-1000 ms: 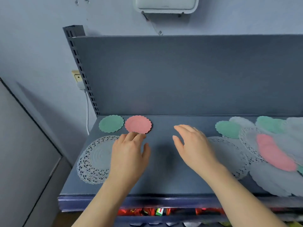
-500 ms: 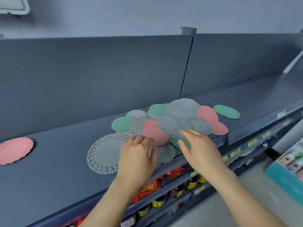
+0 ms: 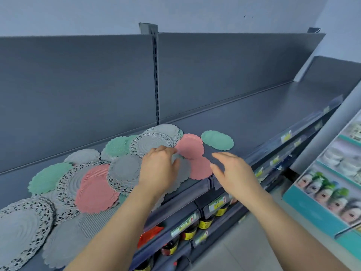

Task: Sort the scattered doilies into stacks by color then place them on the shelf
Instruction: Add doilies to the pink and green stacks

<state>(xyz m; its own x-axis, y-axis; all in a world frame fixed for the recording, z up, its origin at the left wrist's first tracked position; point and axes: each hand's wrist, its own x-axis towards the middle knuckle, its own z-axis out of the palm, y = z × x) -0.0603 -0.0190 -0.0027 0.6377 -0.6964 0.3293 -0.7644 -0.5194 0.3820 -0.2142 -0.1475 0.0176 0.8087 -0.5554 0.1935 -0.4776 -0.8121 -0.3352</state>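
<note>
Left hand (image 3: 158,173) advanced, fingers (image 3: 168,150) pinching gray doily (image 3: 183,171).

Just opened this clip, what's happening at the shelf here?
A person is sorting a mixed pile of doilies on the grey shelf. The left hand pinches the edge of a grey doily beside two pink doilies, while the right hand hovers open just right of them. One green doily lies apart; colours remain mixed.

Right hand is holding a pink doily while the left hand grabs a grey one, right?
No. In the head view the right hand is open and holds nothing, near the pink doily. The left hand does pinch a grey doily.
</note>
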